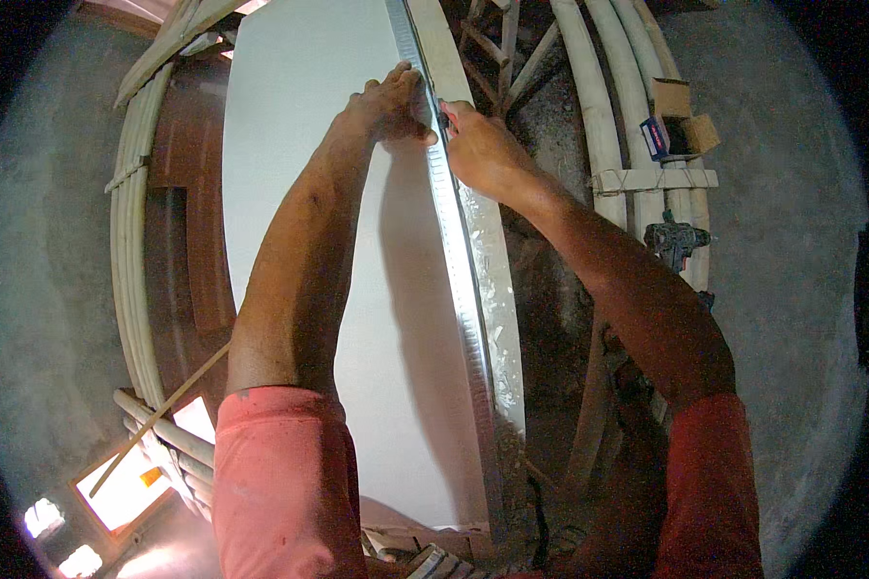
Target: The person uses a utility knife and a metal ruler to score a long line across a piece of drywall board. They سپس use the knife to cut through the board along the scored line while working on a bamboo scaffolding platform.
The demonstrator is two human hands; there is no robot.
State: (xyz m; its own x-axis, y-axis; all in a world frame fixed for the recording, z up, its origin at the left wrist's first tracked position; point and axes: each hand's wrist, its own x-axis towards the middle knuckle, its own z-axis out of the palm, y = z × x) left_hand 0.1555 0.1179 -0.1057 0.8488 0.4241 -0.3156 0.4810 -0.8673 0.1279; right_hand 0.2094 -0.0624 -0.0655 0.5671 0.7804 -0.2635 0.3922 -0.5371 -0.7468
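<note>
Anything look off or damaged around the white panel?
Yes: white flecks are scattered along the pale strip right of the metal bar, so it looks messy or chipped beside the smooth panel. Can't tell loose scraps from surface damage. Nothing else stands out.

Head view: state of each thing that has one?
Left hand: on the metal strip, fingers and thumb spread.
Right hand: closed around the small red tool.
Small red tool: held at the strip; working end unclear.
Metal strip: lengthwise along the white board, near its right side.
White board: broad face exposed, partly shadowed.
Cardboard box: flaps open.
Drill: lying unheld on pale poles.
</note>
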